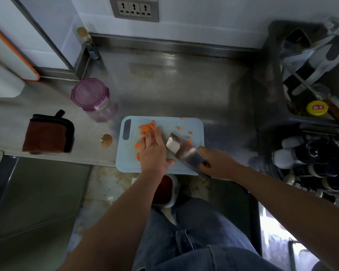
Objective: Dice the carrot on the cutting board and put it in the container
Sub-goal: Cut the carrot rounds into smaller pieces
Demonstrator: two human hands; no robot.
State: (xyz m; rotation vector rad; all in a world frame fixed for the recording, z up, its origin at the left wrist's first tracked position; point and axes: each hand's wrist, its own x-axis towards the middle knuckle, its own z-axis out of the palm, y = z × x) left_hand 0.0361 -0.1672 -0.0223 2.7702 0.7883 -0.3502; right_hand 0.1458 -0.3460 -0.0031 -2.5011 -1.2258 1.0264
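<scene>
A pale blue cutting board (pixel 194 126) lies at the counter's front edge. Orange carrot slices (pixel 147 127) fan out at its upper left, and more slices (pixel 138 146) peek out left of my left hand. Small diced bits (pixel 190 133) are scattered to the right. My left hand (pixel 154 151) presses flat on the carrot, fingers pointing away from me. My right hand (pixel 216 164) grips the handle of a cleaver (pixel 184 150), whose broad blade sits right beside my left hand. The clear container with a purple lid (pixel 90 94) stands closed, left of and behind the board.
A carrot end (pixel 106 140) lies on the steel counter just left of the board. A folded brown cloth (pixel 47 133) sits farther left. A dark rack with utensils and a yellow-capped bottle (pixel 317 108) fills the right side. A bin (pixel 164 190) stands on the floor below.
</scene>
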